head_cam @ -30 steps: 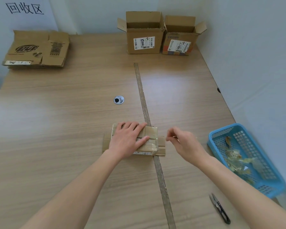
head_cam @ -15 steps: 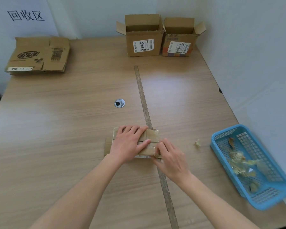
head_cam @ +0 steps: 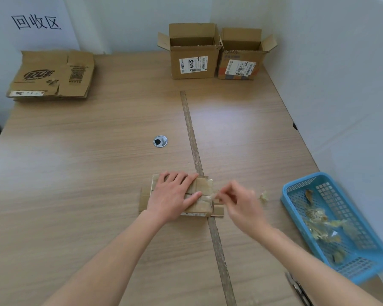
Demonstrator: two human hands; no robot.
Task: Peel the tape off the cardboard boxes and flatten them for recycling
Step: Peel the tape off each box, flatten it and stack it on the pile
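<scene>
While flat under one hand [head_cam: 174,196], one box [head_cam: 205,186]; two upright boxes [head_cam: 194,51] behind.

Table [head_cam: 86,162] mid & left lie open; blue basket [head_cam: 292,191] w/ tape scrap [head_cam: 263,197] crowd right edge, two open boxes [head_cam: 194,62] at back.

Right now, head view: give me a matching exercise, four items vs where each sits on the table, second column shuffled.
Things:
1. flattened cardboard stack
2. two open boxes
3. blue basket
4. small box

Places:
A. near right edge, holding tape scraps
B. far left corner
C. near centre, under the left hand
D. far edge, side by side

Pairs: 1-B, 2-D, 3-A, 4-C
</scene>
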